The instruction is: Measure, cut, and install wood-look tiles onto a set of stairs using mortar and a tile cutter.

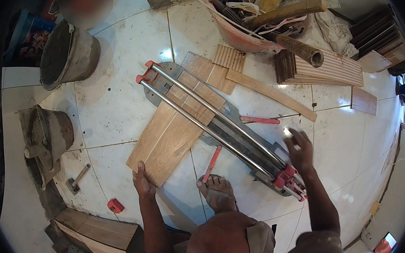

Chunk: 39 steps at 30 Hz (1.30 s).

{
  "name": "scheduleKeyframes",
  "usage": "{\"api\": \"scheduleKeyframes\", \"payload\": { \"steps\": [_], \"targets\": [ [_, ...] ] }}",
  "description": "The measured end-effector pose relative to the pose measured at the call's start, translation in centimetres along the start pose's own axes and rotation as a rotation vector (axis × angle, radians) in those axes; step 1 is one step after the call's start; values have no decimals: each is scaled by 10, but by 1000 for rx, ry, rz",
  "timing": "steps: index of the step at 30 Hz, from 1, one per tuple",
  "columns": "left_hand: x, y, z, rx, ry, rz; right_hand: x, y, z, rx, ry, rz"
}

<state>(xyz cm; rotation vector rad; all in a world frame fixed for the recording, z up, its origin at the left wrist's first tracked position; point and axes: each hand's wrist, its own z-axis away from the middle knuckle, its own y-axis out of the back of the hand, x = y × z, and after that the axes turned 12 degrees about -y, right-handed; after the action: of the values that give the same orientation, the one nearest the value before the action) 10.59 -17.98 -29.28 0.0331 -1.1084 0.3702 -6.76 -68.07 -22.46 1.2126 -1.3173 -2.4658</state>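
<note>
A wood-look floor tile (167, 140) lies across a manual tile cutter (230, 134), under its two chrome rails. A pale line runs along the tile. My left hand (144, 183) grips the tile's near corner, thumb on top and the other fingers mostly hidden. Over the cutter's right end my right hand (299, 150) hovers with fingers apart and nothing in them. Just below it, at the end of the rails, sits the cutter's red carriage (288, 178). Red side arms (259, 120) stick out on both sides of the cutter.
Mortar-stained buckets (86, 51) stand at left, with a hammer (78, 178) and a red tape measure (115, 205) nearer. Beyond the cutter are tile offcuts (270, 91), a pink tub (239, 38) of tools and stacked ribbed panels (325, 70). A foot (220, 194) rests beside the cutter.
</note>
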Motion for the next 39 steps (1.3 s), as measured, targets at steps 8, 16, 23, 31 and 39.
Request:
{"api": "scheduleKeyframes", "payload": {
  "steps": [8,16,23,31,39],
  "targets": [
    [-3,2,-1,-4,-5,-17,181,117,175,-323,-797,204],
    [-3,3,-2,-17,8,-6,219,106,206,-227,-886,-35],
    [-2,1,1,13,-11,23,122,134,190,-377,-804,-11],
    [-1,-1,1,4,-5,30,-19,45,118,-214,43,171],
    [-2,0,-1,8,-17,63,-87,0,75,-311,16,105]
  ]
}}
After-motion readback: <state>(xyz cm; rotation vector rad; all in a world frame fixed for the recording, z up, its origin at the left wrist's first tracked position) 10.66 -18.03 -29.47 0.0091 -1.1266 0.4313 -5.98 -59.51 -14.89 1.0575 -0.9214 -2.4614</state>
